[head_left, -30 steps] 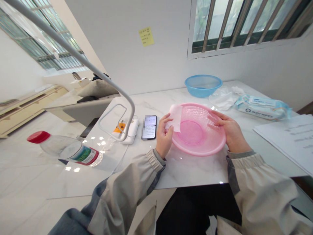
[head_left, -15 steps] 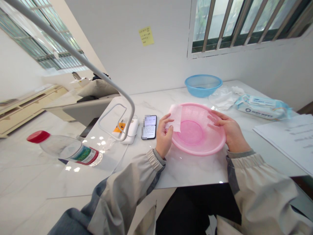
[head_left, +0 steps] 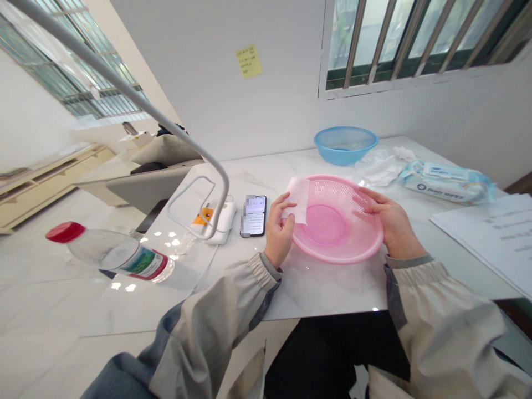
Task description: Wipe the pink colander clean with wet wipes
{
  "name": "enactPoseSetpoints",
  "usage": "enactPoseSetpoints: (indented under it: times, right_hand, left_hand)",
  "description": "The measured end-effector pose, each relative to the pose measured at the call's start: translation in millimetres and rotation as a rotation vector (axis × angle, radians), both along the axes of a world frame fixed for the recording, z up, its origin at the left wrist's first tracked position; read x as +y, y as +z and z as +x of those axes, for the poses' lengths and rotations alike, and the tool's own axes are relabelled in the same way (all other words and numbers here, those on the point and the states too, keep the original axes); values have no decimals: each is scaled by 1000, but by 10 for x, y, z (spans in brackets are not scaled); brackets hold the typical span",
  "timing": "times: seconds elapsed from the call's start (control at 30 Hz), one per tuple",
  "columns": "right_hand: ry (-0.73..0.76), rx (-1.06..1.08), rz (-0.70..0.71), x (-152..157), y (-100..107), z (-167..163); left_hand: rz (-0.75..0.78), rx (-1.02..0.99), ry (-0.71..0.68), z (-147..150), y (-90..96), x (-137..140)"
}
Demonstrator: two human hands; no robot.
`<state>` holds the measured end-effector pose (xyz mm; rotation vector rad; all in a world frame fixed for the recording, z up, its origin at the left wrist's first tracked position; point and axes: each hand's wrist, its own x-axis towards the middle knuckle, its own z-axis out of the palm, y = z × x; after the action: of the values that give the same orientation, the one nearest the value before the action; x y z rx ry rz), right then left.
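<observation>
A pink plastic colander (head_left: 332,252) with a mesh wall is tilted toward me above the table's front part. My right hand (head_left: 393,224) grips its right rim, fingers over the inner wall. At the left rim, my left hand (head_left: 280,228) holds a white wet wipe (head_left: 299,200) between thumb and fingers. The wipe lies over the rim and hangs partly inside the colander. Whether the left fingers also clasp the rim beneath the wipe is hidden.
A blue basket (head_left: 346,155) stands by the wall, beside crumpled clear plastic (head_left: 378,168) and a wipes pack (head_left: 446,183). Paper sheets (head_left: 490,233) lie right. Leftward are a phone (head_left: 253,217), a white charger (head_left: 222,221), a water bottle (head_left: 120,255) and a lamp arm (head_left: 166,130).
</observation>
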<state>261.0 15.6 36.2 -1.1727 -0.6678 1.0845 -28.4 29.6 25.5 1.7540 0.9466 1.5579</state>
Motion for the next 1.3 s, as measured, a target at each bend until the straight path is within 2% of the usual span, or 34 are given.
enactPoseSetpoints:
  times: [0.67, 0.9, 1.13, 1.3]
  right_hand:
    - [-30, 32, -18, -19, 65, -66]
    - [-40, 9, 15, 8, 15, -37]
    - [-81, -38, 87, 14, 23, -45]
    - [-77, -137, 166, -76, 201, -54]
  left_hand:
    - [13, -6, -12, -6, -13, -1]
    - [-35, -116, -18, 34, -3, -26]
    - [-294, -317, -36, 22, 16, 65]
    - [-398, -255, -199, -37, 139, 103]
